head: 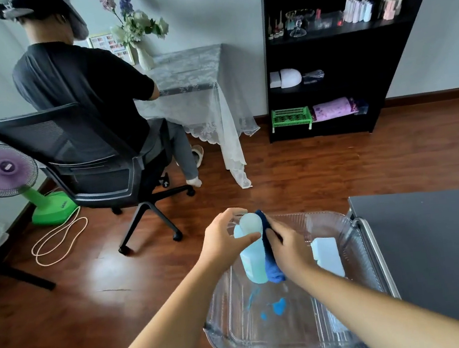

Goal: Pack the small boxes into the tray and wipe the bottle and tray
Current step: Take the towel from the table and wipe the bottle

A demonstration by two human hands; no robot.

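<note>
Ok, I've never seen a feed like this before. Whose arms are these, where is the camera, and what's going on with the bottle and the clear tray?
There is no machine here. A person wears one camera on the head, looking forward and down, so the two bare arms are theirs. The left hand holds a pale blue bottle near its cap. The right hand presses a dark blue cloth against the bottle's side, wiping it. Both are above a clear plastic tray. On the tray's bottom are spots of blue liquid, and a white box lies at its right side. Behind, another person sits at a table with their back turned.
</note>
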